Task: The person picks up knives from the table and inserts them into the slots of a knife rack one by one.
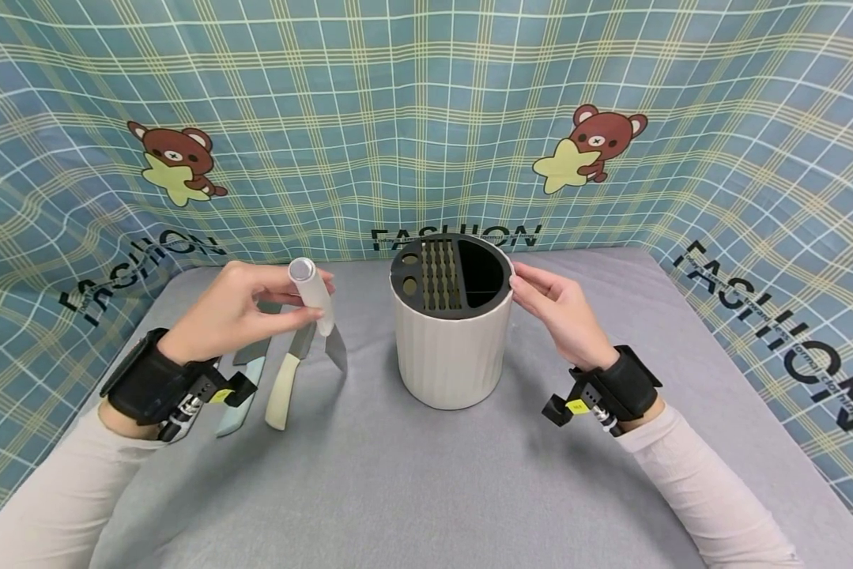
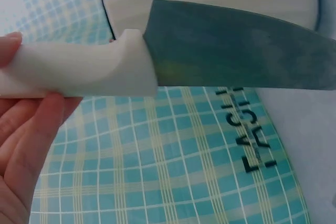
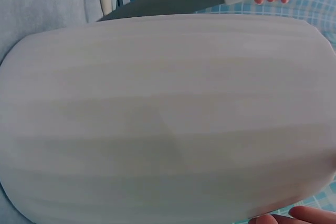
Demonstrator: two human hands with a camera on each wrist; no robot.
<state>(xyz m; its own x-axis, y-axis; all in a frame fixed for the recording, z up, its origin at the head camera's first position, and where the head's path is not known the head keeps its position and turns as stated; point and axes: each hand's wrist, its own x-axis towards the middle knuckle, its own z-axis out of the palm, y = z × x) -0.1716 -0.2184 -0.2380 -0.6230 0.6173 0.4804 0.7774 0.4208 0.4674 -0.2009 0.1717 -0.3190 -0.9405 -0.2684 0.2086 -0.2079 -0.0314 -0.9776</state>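
Note:
My left hand (image 1: 255, 304) pinches the white handle of a kitchen knife (image 1: 315, 296) between thumb and fingers. The broad steel blade (image 2: 236, 45) points down toward the table, left of a knife holder. That white, ribbed, round knife holder (image 1: 451, 359) stands upright, with a black slotted top and one larger opening. On its right side, the fingertips of my right hand (image 1: 564, 312) touch the upper wall close to the rim. Across the right wrist view, the holder's wall fills most of the picture, and the held knife shows beyond it.
Under and beside my left forearm lie more knives: one cream-handled (image 1: 281, 391), one with a light blue handle (image 1: 241, 403), and another partly hidden by the wrist strap. A grey cloth (image 1: 426, 490) covers the table. Plaid fabric (image 1: 369, 118) hangs behind and along both sides.

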